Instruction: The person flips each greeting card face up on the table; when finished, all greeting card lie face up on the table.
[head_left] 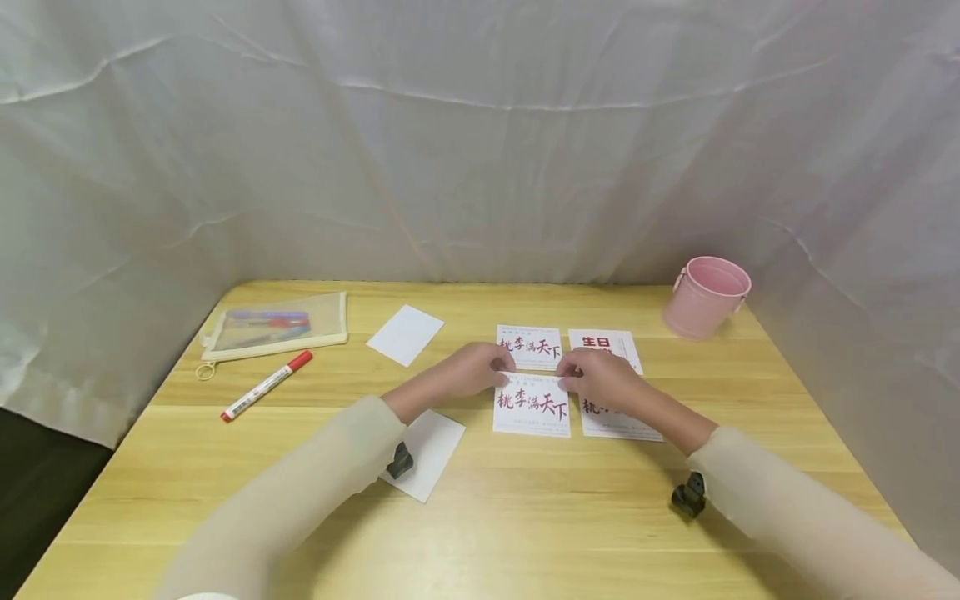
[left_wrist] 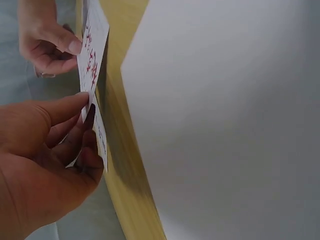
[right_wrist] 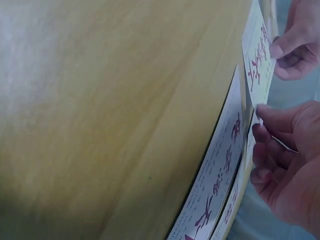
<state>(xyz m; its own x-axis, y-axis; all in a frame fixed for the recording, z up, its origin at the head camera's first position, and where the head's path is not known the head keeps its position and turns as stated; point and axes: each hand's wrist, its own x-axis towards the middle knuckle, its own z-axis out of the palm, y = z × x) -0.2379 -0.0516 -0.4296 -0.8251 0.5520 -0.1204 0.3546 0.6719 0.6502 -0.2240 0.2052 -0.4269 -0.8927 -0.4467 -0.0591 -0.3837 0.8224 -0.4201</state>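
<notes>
A white card (head_left: 532, 417) with red Chinese lettering is held between both hands, seemingly tilted with its far edge raised. My left hand (head_left: 468, 371) pinches its far left corner, thumb on the printed face, as the left wrist view shows. At the far right corner, my right hand (head_left: 603, 379) pinches it the same way. Just behind lies a matching card (head_left: 528, 335). Under and beside the right hand are another printed card (head_left: 622, 428) and, farther back, one with different red characters (head_left: 628, 343), both partly covered by that hand.
Two blank white cards lie to the left, one farther back (head_left: 406, 335) and one by the left forearm (head_left: 435, 458). A red marker (head_left: 266, 387) and a mesh pouch of pens (head_left: 326, 321) are at far left. A pink bucket (head_left: 697, 308) stands at back right.
</notes>
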